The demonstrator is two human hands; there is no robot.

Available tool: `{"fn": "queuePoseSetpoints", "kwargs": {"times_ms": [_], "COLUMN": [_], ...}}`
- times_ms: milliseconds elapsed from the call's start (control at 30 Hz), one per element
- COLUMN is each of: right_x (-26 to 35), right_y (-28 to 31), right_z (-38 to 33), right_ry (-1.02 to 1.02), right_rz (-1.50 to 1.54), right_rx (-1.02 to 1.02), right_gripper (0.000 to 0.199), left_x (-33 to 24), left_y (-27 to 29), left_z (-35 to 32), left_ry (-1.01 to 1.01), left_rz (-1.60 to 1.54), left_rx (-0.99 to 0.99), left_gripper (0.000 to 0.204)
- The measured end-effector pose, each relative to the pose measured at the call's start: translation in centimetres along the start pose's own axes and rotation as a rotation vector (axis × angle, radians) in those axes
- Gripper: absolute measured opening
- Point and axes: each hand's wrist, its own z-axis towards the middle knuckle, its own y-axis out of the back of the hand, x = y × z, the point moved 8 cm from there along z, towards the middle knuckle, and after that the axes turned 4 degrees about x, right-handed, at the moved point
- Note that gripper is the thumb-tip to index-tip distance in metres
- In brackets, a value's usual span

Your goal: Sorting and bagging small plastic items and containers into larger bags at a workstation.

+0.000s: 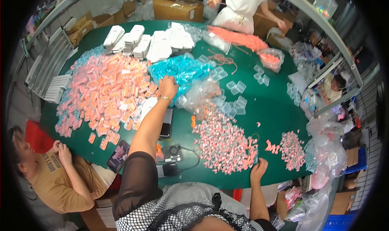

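Note:
My left hand (168,87), arm stretched far forward, touches the near left side of a heap of shiny blue plastic wrappers (184,71). Its fingertips are partly hidden, so their grip cannot be made out. By the near table edge, my right hand (258,171) is closed on a small clear plastic case, of which only a little shows. It rests at the right border of a heap of small pink and grey pieces (223,144). Left of my left arm spreads a large pile of packed clear cases with orange and pink contents (109,89).
Stacks of white cards (135,36) stand at the back of the green table (267,109). Empty clear cases (237,87) lie mid-table. A phone (118,155) and a small fan-like device (173,152) are near me. A seated person (65,178) is at left; another stands (243,8) opposite.

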Motion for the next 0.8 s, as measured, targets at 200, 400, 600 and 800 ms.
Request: {"fn": "queuePoseSetpoints", "kwargs": {"times_ms": [200, 400, 600, 800], "right_x": [0.7, 1.1, 1.1, 1.2], "right_y": [-0.3, -0.6, -0.8, -0.9], "right_z": [-0.7, -0.4, -0.3, -0.3], "right_ry": [-0.041, 0.028, 0.025, 0.033], "right_rz": [0.053, -0.080, -0.091, -0.101], "right_rx": [0.023, 0.018, 0.038, 0.030], "right_gripper": [0.031, 0.030, 0.030, 0.031], "left_x": [1.1, 1.5, 1.9, 2.3], "left_y": [0.3, 0.1, -0.6, -0.7], "left_z": [-0.8, -0.4, -0.4, -0.5], "left_ry": [0.051, 0.052, 0.104, 0.128], "left_rz": [-0.025, 0.017, -0.058, -0.092], "left_rx": [-0.042, -0.022, -0.021, -0.007], "left_gripper": [0.027, 0.026, 0.029, 0.032]}}
